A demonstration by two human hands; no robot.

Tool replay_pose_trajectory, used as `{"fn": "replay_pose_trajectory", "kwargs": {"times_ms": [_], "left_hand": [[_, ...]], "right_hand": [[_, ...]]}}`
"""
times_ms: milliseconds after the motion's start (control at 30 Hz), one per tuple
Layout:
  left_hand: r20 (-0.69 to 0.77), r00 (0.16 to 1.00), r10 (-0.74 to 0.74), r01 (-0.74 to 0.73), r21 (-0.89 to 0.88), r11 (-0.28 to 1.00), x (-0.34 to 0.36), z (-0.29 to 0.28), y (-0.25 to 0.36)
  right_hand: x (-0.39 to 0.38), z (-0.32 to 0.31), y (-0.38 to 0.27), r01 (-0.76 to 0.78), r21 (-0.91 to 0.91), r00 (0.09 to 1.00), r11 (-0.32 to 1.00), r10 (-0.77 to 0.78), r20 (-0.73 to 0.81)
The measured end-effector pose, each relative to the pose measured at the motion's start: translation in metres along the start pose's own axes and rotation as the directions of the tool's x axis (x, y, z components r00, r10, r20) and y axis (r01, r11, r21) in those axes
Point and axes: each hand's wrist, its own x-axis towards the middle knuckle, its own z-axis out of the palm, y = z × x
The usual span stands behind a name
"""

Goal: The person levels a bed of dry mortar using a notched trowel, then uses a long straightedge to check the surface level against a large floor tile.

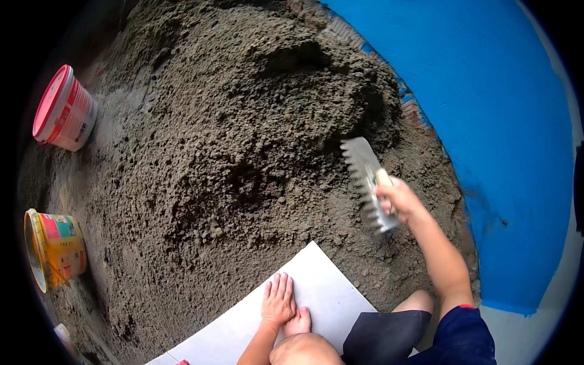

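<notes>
Item: your left hand (280, 299), at six o'clock, open and laid flat, fingers straight and nearly together, palm down, pinching nothing.
Item: white tile (322, 280), under that hand, one corner pointing toward twelve o'clock.
Item: your bare foot (298, 322), on the tile, just beside the left hand at its four o'clock.
Item: your dark shorts (386, 336), at five o'clock.
Item: your right hand (398, 198), at three o'clock, fingers wrapped around a pale handle.
Item: notched trowel (367, 173), metal, in your right hand, toothed edge facing nine o'clock; blurred, so contact with the mix below cannot be told.
Item: grainy grey-brown mix (219, 201), heaped and uneven, across the middle and up to twelve o'clock.
Item: yellow bucket (68, 246), open-mouthed, between eight and nine o'clock.
Item: white-and-red bucket (76, 115), red lid on, near ten o'clock.
Item: blue painted surface (517, 121), at two o'clock, beyond the mix.
</notes>
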Motion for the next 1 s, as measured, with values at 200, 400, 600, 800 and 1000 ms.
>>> {"fn": "replay_pose_trajectory", "kwargs": {"times_ms": [200, 400, 600, 800, 1000], "left_hand": [[-0.001, 0.998, 0.057, -0.057, 0.016, 0.998, 0.005, 0.002, 0.004], [0.021, 1.000, 0.015, -0.016, 0.038, 0.999, 0.003, -0.008, 0.005], [0.002, 0.999, 0.037, -0.037, -0.012, 0.999, 0.013, -0.011, 0.006], [0.015, 0.999, 0.032, -0.032, 0.012, 0.999, 0.004, -0.019, 0.005], [-0.014, 1.000, 0.021, -0.021, -0.015, 1.000, 0.004, -0.021, 0.006]], "right_hand": [[0.188, 0.061, -0.107, -0.035, -0.060, 0.999, 0.998, 0.035, 0.000], [0.216, 0.083, -0.048, 0.328, -0.075, 0.938, 0.942, -0.334, -0.090], [0.203, 0.091, -0.008, 0.454, -0.217, 0.834, 0.864, -0.498, -0.239], [0.142, 0.132, -0.005, 0.524, -0.396, 0.813, 0.754, -0.581, -0.032], [0.057, 0.259, -0.060, 0.559, -0.749, 0.705, 0.355, -0.680, 0.204]]}}
